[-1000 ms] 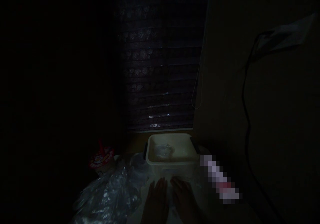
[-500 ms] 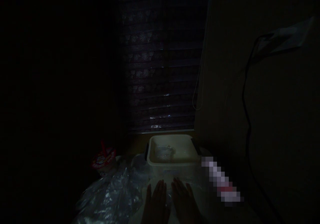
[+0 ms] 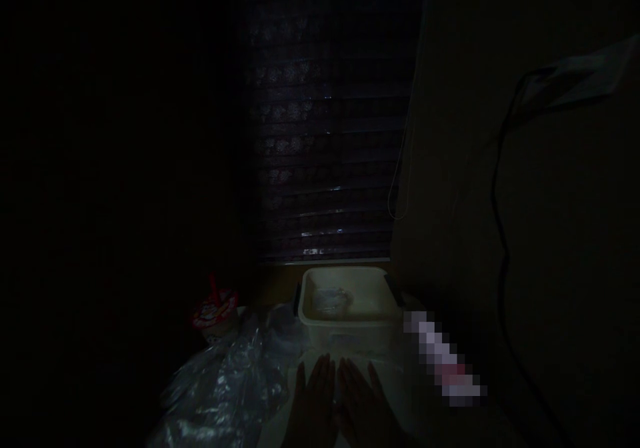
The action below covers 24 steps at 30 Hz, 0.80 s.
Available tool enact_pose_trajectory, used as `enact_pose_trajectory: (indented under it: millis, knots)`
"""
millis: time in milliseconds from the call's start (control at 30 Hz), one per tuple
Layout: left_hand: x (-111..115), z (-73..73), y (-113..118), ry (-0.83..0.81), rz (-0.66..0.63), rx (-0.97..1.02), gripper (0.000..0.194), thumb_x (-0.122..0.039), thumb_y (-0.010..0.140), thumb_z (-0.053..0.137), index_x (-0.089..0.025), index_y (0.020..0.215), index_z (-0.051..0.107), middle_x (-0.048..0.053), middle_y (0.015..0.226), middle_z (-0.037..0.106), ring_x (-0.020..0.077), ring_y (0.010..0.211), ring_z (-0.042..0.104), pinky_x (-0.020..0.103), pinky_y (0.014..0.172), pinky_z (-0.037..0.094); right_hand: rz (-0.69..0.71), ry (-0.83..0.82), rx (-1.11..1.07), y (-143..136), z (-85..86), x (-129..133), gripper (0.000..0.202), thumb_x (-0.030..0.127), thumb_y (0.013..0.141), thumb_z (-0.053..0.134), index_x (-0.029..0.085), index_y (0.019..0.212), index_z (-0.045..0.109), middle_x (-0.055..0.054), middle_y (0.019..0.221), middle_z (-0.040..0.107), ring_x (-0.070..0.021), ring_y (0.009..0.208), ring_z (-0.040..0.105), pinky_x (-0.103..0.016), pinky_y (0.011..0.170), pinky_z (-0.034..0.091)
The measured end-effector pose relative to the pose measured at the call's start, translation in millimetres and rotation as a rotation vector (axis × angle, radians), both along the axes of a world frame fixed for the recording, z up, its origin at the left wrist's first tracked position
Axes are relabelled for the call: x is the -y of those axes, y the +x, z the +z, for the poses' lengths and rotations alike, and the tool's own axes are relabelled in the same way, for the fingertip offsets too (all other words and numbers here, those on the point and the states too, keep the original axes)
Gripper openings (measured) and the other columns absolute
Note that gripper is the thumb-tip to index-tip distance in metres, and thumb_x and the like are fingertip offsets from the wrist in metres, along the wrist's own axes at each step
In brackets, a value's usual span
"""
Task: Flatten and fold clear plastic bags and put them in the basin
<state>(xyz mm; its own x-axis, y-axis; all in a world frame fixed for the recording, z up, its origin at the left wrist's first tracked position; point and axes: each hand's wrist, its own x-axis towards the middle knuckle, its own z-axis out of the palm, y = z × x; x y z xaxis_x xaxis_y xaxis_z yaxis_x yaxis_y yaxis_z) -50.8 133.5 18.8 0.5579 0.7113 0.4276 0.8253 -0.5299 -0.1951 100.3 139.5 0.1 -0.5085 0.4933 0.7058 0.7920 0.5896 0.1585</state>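
My left hand (image 3: pixel 313 395) and my right hand (image 3: pixel 364 395) lie side by side, palms down, fingers stretched forward over a pale surface (image 3: pixel 277 428). Little room separates them, and neither visibly grips anything. Whatever lies under the palms is hidden in the dim light. Just beyond the fingertips stands a white plastic container (image 3: pixel 350 328) with dark side clips and an open top. Inside it rests a small clear plastic-wrapped item (image 3: pixel 330 299), whose kind I cannot make out.
Crumpled clear plastic bags (image 3: pixel 225 388) spread left of my hands. Behind them stands a cup (image 3: pixel 217 315) with a red lid and straw. A blurred-out pinkish item (image 3: pixel 443 358) lies at right. A black cable (image 3: pixel 501 248) hangs from the wall outlet; a blind (image 3: pixel 325 135) covers the back.
My hands have drawn closer together, and the small shiny bit seen between them is now covered. The view has shifted slightly; the container and bags look unmoved.
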Motion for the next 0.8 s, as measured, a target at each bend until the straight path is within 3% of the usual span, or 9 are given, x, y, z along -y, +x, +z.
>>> enact_pose_trajectory:
  millis: [167, 300, 633, 800]
  knots:
    - [3.2, 6.4, 1.9, -0.011, 0.018, -0.017, 0.045, -0.021, 0.078, 0.031, -0.018, 0.122, 0.034, 0.007, 0.121, 0.046, 0.022, 0.111, 0.038, 0.043, 0.09, 0.022, -0.011, -0.08, 0.008, 0.7, 1.5, 2.7, 0.04, 0.037, 0.079, 0.035, 0.015, 0.109, 0.05, -0.009, 0.112, 0.053, -0.0212, 0.107, 0.043, -0.044, 0.098, 0.001]
    - [2.4, 3.3, 4.0, 0.058, 0.029, -0.026, 0.043, -0.021, 0.078, 0.032, -0.018, 0.12, 0.038, 0.007, 0.119, 0.048, 0.0224, 0.109, 0.041, 0.044, 0.09, 0.021, -0.007, -0.076, -0.011, 0.5, 2.5, 5.2, 0.04, 0.035, 0.079, 0.035, 0.015, 0.112, 0.047, -0.008, 0.115, 0.051, -0.0208, 0.109, 0.04, -0.044, 0.098, -0.001]
    - [1.5, -0.4, 5.0, -0.004, 0.052, -0.046, 0.045, -0.02, 0.077, 0.032, -0.018, 0.123, 0.034, 0.008, 0.121, 0.045, 0.0231, 0.111, 0.038, 0.046, 0.092, 0.017, -0.041, -0.179, 0.001, -0.5, 4.0, 8.6, 0.043, 0.036, 0.08, 0.035, 0.015, 0.116, 0.043, -0.008, 0.12, 0.047, -0.0213, 0.112, 0.037, -0.044, 0.098, -0.003]
    - [1.7, -1.7, 5.1, 0.042, 0.04, -0.038, 0.045, -0.023, 0.078, 0.032, -0.019, 0.122, 0.035, 0.008, 0.119, 0.047, 0.0238, 0.11, 0.039, 0.046, 0.092, 0.016, -0.042, -0.222, 0.017, 0.1, 4.7, 9.4, 0.044, 0.035, 0.079, 0.035, 0.015, 0.118, 0.041, -0.009, 0.12, 0.046, -0.0227, 0.111, 0.038, -0.046, 0.097, 0.006]
